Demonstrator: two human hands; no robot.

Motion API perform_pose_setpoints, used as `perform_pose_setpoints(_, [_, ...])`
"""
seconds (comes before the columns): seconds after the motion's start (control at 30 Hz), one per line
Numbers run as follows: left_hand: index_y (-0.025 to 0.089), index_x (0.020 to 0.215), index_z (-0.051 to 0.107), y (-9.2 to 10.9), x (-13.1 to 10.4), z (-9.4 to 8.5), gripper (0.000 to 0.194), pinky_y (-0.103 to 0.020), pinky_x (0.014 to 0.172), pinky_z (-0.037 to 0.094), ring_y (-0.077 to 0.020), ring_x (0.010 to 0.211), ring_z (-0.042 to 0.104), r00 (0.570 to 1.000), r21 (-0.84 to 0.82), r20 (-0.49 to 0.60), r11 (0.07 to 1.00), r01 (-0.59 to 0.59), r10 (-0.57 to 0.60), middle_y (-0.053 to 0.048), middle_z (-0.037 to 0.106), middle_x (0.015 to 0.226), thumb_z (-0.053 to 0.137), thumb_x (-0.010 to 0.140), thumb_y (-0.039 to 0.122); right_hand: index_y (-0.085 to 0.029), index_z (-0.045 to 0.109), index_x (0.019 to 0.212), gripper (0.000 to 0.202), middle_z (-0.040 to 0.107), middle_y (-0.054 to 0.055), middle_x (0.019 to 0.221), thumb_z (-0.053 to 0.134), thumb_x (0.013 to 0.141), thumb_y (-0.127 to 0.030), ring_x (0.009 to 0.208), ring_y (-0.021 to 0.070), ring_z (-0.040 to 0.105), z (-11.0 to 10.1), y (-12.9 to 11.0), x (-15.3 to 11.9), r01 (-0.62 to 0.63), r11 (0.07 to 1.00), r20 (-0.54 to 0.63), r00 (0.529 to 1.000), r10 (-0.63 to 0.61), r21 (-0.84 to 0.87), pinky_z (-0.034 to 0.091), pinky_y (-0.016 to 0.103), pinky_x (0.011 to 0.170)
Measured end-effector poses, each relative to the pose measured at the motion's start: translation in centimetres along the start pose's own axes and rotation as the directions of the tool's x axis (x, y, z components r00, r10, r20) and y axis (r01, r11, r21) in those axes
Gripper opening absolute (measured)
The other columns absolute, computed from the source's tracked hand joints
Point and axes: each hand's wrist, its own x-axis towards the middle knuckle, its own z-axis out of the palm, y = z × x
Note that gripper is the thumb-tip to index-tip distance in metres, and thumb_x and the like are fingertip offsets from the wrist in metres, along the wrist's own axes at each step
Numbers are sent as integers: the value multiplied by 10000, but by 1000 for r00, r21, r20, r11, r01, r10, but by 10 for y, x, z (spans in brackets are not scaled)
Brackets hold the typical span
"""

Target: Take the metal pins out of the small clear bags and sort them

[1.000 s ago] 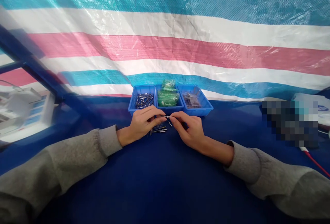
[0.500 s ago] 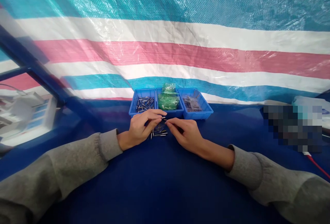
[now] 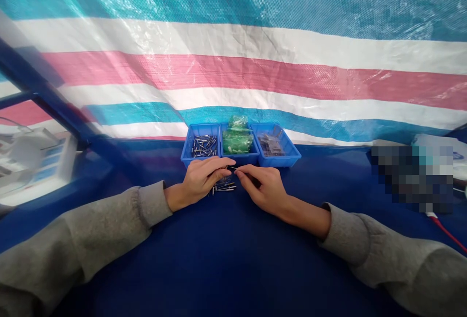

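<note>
Since half a second ago, little has been shifted: the fingertips have been drawn slightly closer together above the blue worktop (image 3: 233, 258). A thin metal pin (image 3: 232, 167) is pinched between the left hand (image 3: 199, 181) and the right hand (image 3: 264, 189), both closed on it, though the grip is too small to be seen clearly. Just below, a small heap of loose pins (image 3: 223, 187) lies on the worktop. Farther back, three blue trays are set side by side: left tray (image 3: 188, 144) with pins, middle tray (image 3: 239, 155) with green bags (image 3: 237, 138), right tray (image 3: 288, 149) with dark parts.
</note>
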Motion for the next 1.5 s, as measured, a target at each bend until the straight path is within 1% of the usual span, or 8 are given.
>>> perform_pose_setpoints(0.33, [158, 949, 622, -1, -1, 0, 213, -158, 538, 461, -67, 553, 588, 1000, 8, -24, 1000, -19, 20, -10, 669, 715, 509, 869, 321, -159, 629, 781, 202, 631, 3, 595, 451, 867, -203, 466, 85, 524, 1, 0, -1, 22, 1000, -22, 1000, -22, 9, 371, 199, 485])
perform_pose_setpoints(0.47, [151, 953, 636, 0, 1, -2, 189, -154, 515, 442, -65, 553, 565, 999, -3, 12, 999, -53, 53, -11, 626, 673, 500, 882, 261, -152, 632, 785, 201, 630, 8, 598, 452, 865, -193, 466, 88, 523, 1, 0, 0, 30, 999, -19, 999, -29, 14, 367, 204, 482])
perform_pose_setpoints(0.67, [151, 978, 637, 0, 2, -1, 175, -142, 562, 467, -63, 624, 586, 998, -53, 35, 997, -59, 61, -24, 632, 728, 491, 885, 182, -150, 618, 847, 180, 582, -17, 541, 444, 869, -191, 428, 78, 486, 1, -1, 1, 28, 1000, -59, 998, -27, 10, 356, 196, 460])
perform_pose_setpoints(0.87, [154, 941, 634, 0, 1, 1, 164, -139, 547, 476, -62, 559, 617, 1000, -28, -7, 999, -28, 27, -1, 685, 696, 524, 871, 254, -153, 576, 956, 166, 505, -59, 481, 452, 866, -216, 376, 63, 431, 0, -1, 0, 32, 998, -66, 997, -29, 48, 337, 178, 416])
perform_pose_setpoints(0.97, [148, 912, 633, 0, 1, 1, 182, -137, 552, 484, -63, 547, 633, 1000, -15, -7, 1000, -26, 26, -5, 711, 739, 519, 872, 284, -155, 584, 910, 131, 515, -56, 494, 474, 861, -205, 386, 56, 439, 0, 0, 0, 71, 996, -55, 996, -68, 62, 341, 172, 428])
perform_pose_setpoints(1.1, [150, 899, 635, -1, -1, 1, 216, -140, 482, 458, -53, 452, 592, 1000, 10, 5, 1000, -10, 10, 10, 702, 666, 507, 875, 322, -164, 587, 833, 123, 581, -32, 571, 470, 867, -180, 409, 49, 446, 1, 1, -1, 100, 994, -56, 994, -97, 44, 338, 176, 444])
perform_pose_setpoints(1.3, [151, 884, 633, -2, -1, 2, 223, -142, 477, 456, -50, 438, 580, 1000, 17, -5, 1000, -5, 5, 19, 690, 635, 507, 873, 335, -152, 586, 812, 142, 559, -32, 544, 473, 874, -211, 413, 54, 450, 1, 0, -1, 87, 996, -4, 996, -87, 36, 329, 182, 444])
perform_pose_setpoints(1.5, [135, 804, 634, 1, 3, 0, 248, -134, 500, 449, -49, 486, 589, 999, 21, 17, 999, 46, -46, -1, 687, 655, 531, 853, 355, -161, 583, 816, 166, 548, -36, 539, 448, 890, -220, 416, 59, 449, 1, 1, 0, 6, 1000, -73, 997, -4, 29, 333, 177, 442])
